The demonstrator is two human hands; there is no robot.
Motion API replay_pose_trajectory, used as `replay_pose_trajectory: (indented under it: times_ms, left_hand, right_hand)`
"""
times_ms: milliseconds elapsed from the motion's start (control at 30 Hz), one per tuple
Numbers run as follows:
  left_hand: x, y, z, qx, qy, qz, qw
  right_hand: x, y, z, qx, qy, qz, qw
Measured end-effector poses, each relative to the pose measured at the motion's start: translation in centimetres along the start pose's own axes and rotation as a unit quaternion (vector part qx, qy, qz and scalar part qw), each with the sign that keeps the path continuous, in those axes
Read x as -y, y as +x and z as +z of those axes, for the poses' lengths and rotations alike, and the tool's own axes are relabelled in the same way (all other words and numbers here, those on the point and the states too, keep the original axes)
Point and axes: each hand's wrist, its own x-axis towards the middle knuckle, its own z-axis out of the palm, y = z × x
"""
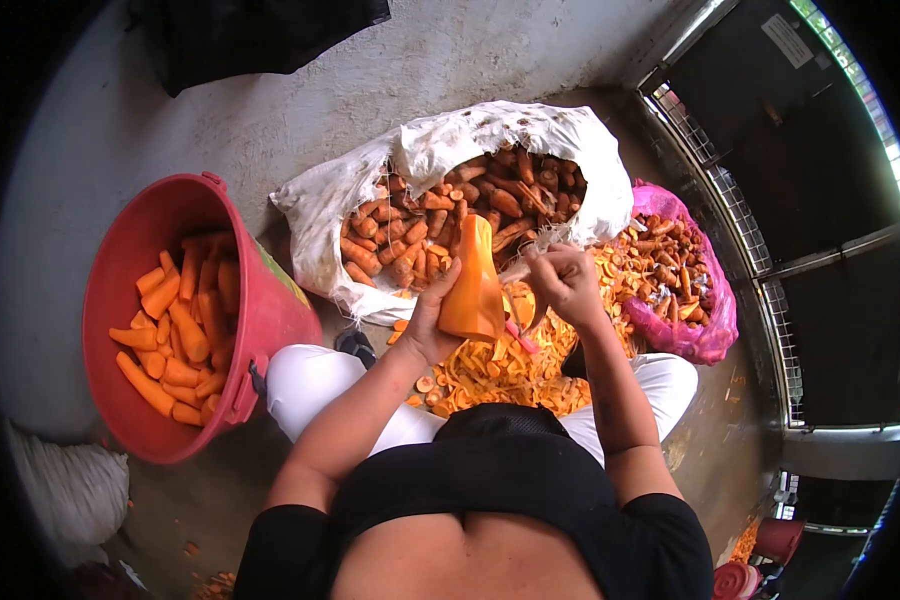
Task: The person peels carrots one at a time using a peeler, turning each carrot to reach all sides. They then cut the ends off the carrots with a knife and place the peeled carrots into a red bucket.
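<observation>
My left hand (433, 322) is wrapped round the lower left side of a large peeled carrot (473, 290), which is bright orange and smooth and stands nearly upright with its narrower end up. Just right of the carrot, my right hand (567, 285) is closed with its fingers curled. Whatever it grips is too small and blurred to name. A heap of orange peelings (510, 375) lies below both hands, between the legs. Behind the carrot, a torn white sack (435, 150) holds many unpeeled carrots (395, 235).
A red bucket (282, 305) with peeled carrots (180, 350) stands at the left. A pink bag (708, 335) of carrot scraps sits at the right, near dark barred doors (820, 300). A pale sack (70, 490) lies lower left. Another red container (778, 538) is at lower right.
</observation>
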Motion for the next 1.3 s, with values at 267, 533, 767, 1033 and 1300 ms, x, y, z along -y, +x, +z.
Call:
replay_pose_trajectory:
  times_ms: [267, 533, 767, 1033, 1300]
  left_hand:
    - [0.5, -0.4, 0.2, 0.047, 0.033, -0.01, 0.998]
    - [-0.1, -0.8, 0.4, 0.001, 0.04, -0.003, 0.999]
    - [0.2, -1.7, 1.0, 0.028, 0.157, -0.016, 0.987]
    - [0.2, 0.2, 0.2, -0.003, 0.068, -0.004, 0.998]
    - [0.4, -0.2, 0.1, 0.007, 0.117, -0.026, 0.993]
  right_hand:
    - [3.0, 1.7, 0.5, 0.068, -0.164, -0.242, 0.954]
    - [0.4, 5.8, 0.3, 0.038, -0.182, -0.233, 0.955]
    - [-9.6, 11.2, -6.9, -0.069, -0.438, 0.012, 0.896]
    - [0.5, 3.9, -1.1, -0.013, -0.211, -0.239, 0.948]
    - [1.9, 3.2, 0.4, 0.05, -0.19, -0.307, 0.931]
